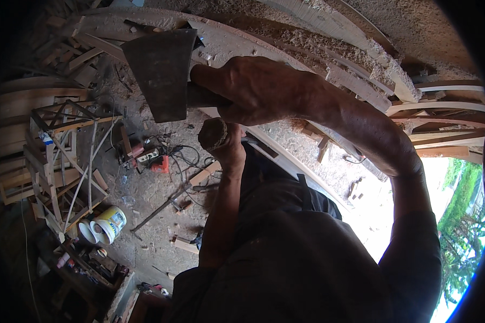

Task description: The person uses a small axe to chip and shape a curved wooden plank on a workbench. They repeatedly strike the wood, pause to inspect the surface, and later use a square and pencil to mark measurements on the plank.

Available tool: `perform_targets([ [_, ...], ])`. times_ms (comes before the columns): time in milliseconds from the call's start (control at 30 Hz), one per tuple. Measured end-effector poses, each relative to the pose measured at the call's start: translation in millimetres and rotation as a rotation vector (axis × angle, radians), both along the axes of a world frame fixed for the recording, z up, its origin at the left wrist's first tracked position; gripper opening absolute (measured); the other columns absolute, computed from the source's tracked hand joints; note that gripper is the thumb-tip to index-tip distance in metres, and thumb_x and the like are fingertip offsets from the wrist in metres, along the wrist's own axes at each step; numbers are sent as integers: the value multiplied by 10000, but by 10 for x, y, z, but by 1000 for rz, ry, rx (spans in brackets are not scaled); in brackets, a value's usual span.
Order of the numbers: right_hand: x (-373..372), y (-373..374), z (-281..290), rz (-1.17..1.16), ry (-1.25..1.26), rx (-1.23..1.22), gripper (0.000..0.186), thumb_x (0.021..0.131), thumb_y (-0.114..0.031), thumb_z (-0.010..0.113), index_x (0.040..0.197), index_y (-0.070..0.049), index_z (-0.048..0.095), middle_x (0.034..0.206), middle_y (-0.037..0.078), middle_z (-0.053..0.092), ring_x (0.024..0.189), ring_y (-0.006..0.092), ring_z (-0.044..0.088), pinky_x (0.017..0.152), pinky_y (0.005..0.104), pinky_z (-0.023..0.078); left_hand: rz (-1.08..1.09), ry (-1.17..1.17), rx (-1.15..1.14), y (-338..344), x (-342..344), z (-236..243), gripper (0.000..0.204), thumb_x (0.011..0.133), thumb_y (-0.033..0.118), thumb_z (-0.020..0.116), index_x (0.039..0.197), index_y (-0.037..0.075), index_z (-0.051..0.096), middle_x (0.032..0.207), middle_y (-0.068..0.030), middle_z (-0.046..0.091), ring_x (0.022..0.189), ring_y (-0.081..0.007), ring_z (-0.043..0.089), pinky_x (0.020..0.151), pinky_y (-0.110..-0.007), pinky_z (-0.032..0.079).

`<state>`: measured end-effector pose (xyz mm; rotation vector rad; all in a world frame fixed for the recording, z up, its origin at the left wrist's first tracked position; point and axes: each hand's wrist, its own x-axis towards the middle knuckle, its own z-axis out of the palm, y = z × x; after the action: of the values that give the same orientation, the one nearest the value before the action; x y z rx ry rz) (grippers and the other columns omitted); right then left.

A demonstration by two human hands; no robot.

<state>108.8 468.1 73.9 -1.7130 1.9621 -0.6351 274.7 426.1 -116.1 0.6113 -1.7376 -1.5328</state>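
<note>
My right hand [250,91] reaches across from the right with its fingers wrapped round the handle of a hatchet. The broad, dark metal hatchet head [161,75] flares toward its upper edge and hangs left of the hand. Just below, my left hand [233,153] is closed on a thick piece of wood [212,134], whose rough, roundish end faces up. The rest of that wood is hidden, so its length cannot be told. The hatchet head is close above the wood; whether they touch is unclear.
Long boards [291,156] and curved timbers [328,27] lie to the right and far side among shavings. On the floor at left are a wooden frame [73,156], a red power tool [160,164] with cables, a white-yellow bucket [112,222] and scattered offcuts.
</note>
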Motion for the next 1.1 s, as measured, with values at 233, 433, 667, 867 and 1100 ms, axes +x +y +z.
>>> perform_targets([
  [233, 28, -149, 4, 213, 274, 354, 360, 903, -105, 689, 1224, -56, 533, 945, 172, 710, 985, 326, 727, 824, 467, 594, 66, 188, 522, -3, -147, 157, 115, 924, -5, 655, 906, 68, 568, 764, -11, 569, 631, -100, 513, 557, -263, 409],
  [433, -93, -574, 442, 167, 413, 203, 335, 873, -110, 664, 1185, -49, 557, 988, 176, 716, 992, 350, 713, 792, 454, 600, 118, 128, 671, -280, -294, 10, 177, 893, 7, 683, 809, 77, 544, 674, 1, 528, 545, -107, 493, 500, -279, 430],
  [667, -37, -353, -152, 354, 363, 305, 331, 926, -159, 662, 1219, -67, 537, 983, 172, 705, 953, 327, 731, 742, 446, 620, 222, 194, 642, -21, -209, 96, 119, 909, -1, 663, 872, 41, 558, 695, -28, 582, 574, -108, 532, 506, -268, 441],
  [867, -315, -922, 375, 24, 243, 145, 373, 827, -59, 683, 1182, -24, 574, 962, 166, 716, 952, 329, 727, 741, 467, 604, 82, 86, 713, -222, -323, -5, 191, 898, -6, 675, 867, 73, 504, 686, -6, 519, 576, -111, 511, 522, -275, 458],
  [1100, -103, -450, -383, 336, 298, 288, 391, 863, -135, 719, 1228, -71, 594, 1020, 172, 709, 999, 342, 714, 850, 467, 598, 181, 74, 777, -101, -251, -106, 178, 876, 7, 678, 918, 61, 514, 754, -16, 551, 580, -99, 510, 497, -262, 453],
])
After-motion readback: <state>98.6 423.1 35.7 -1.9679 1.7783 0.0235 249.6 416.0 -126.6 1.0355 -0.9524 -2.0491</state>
